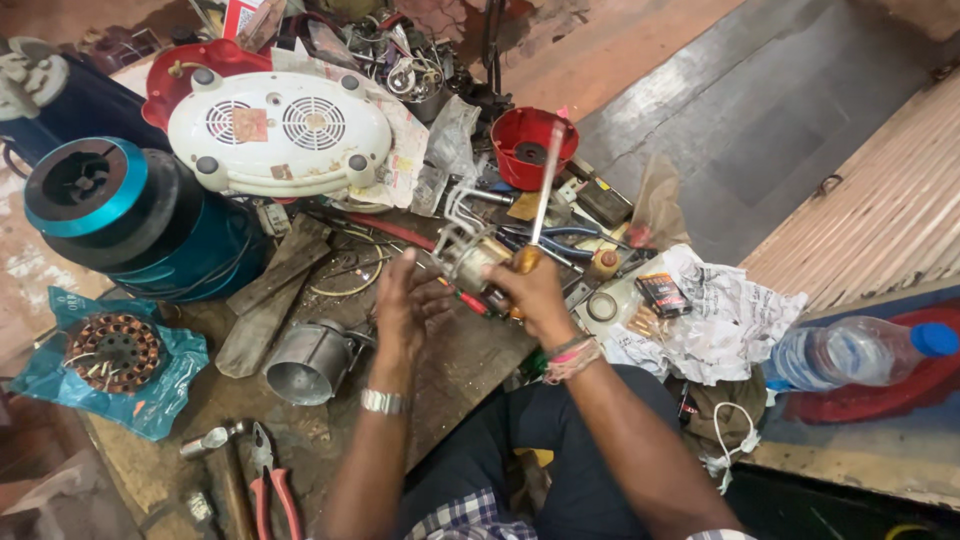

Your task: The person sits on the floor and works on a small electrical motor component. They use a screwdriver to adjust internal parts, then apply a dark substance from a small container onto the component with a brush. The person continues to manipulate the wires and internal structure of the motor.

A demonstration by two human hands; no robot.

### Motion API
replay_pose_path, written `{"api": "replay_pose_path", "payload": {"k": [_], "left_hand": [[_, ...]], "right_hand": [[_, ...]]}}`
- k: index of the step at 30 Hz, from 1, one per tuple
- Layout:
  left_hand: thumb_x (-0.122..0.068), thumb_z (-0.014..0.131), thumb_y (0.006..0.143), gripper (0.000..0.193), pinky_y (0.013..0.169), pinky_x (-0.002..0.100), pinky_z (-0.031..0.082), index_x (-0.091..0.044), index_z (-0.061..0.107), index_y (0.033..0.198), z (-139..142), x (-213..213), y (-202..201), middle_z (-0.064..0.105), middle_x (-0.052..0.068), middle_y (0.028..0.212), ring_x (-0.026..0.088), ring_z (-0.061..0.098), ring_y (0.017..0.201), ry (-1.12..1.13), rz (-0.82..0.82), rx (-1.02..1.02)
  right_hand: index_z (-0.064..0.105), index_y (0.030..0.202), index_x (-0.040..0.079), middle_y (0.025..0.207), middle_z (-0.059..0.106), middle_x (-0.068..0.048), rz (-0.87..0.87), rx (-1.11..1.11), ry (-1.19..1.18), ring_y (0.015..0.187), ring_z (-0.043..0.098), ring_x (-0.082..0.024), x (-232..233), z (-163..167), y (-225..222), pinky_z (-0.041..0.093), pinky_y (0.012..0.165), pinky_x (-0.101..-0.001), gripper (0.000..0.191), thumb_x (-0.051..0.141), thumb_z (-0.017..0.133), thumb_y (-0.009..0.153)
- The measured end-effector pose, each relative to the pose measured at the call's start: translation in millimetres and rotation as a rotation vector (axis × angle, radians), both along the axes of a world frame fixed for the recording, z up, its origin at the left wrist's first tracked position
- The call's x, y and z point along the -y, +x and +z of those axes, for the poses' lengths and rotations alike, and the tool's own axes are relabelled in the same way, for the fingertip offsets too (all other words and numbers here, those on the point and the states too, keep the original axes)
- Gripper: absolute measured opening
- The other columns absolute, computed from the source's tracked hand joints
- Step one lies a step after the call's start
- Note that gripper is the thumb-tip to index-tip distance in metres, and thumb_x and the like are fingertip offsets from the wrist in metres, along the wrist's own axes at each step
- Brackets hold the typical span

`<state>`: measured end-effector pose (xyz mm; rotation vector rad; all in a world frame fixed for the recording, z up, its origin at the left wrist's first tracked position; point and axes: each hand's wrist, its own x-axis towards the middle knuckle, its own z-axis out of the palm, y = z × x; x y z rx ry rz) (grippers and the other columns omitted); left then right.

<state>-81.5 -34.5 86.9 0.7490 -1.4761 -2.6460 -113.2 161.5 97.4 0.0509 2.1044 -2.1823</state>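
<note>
Right grip (535, 290) clenched round a screwdriver (543, 190) held upright, left hand (405, 305) open-fingered beside the small motor (470, 255).

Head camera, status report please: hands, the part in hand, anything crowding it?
Left hand open, fingers beside small motor part. Right hand gripping screwdriver, shaft upright. Metal cylinder and pliers lie close by.

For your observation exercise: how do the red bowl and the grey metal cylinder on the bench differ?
The red bowl stands upright, mouth up; the grey metal cylinder lies on its side, mouth facing outward. The red bowl looks like glossy plastic, the grey metal cylinder dull metal. The bowl sits beyond the hands, the cylinder nearer. Both are round, open containers.
</note>
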Motion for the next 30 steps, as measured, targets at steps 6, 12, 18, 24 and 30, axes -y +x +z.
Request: {"api": "replay_pose_path", "payload": {"k": [6,12,18,24,30], "left_hand": [[-0.039,0.083,0.088,0.058,0.084,0.049,0.066,-0.001,0.052,0.12,-27.1,-51.1,21.8,0.06,0.011,0.107,0.026,0.067,0.092,0.443,-0.155,-0.256],[-0.032,0.081,0.081,0.047,0.078,0.042,0.061,-0.013,0.061,0.119,-38.9,-54.6,5.7,0.068,0.006,0.108,0.021,0.067,0.096,0.403,0.011,-0.331],[-0.03,0.077,0.087,0.043,0.088,0.05,0.061,-0.004,0.063,0.119,-58.5,-34.9,-13.8,0.069,0.011,0.106,0.026,0.069,0.094,0.529,0.062,-0.232],[-0.027,0.078,0.087,0.035,0.093,0.057,0.061,-0.008,0.066,0.113,-87.7,-4.4,-39.0,0.07,0.008,0.1,0.023,0.068,0.09,0.542,0.199,-0.145],[-0.027,0.078,0.086,0.034,0.084,0.056,0.063,-0.007,0.067,0.111,-89.8,1.1,-46.6,0.068,0.007,0.092,0.023,0.068,0.085,0.511,0.221,-0.135]], "right_hand": [[0.061,0.085,0.004,0.072,0.067,-0.007,0.013,0.174,-0.383,0.05,0.06,-0.013,-0.5,-14.8,8.6,0.046,0.039,-0.0268,0.026,0.014,0.085,0.081],[0.068,0.09,0.006,0.073,0.069,-0.003,0.057,0.282,-0.288,0.056,0.064,-0.013,8.9,1.8,18.0,0.048,0.043,-0.0247,0.019,0.017,0.081,0.082],[0.057,0.095,0.005,0.079,0.067,-0.004,0.122,0.119,0.119,0.065,0.069,-0.015,5.6,13.5,19.5,0.06,0.047,-0.0297,0.034,0.031,0.077,0.088],[0.059,0.118,0.004,0.087,0.071,-0.017,0.098,-0.099,0.663,0.072,0.071,-0.027,-21.9,17.1,57.1,0.055,0.063,-0.0395,0.041,0.03,0.075,0.091],[0.063,0.133,0.011,0.106,0.077,-0.016,0.182,-0.31,0.511,0.096,0.077,-0.028,-9.6,2.1,104.2,0.058,0.082,-0.0362,0.043,0.024,0.072,0.093]]}}
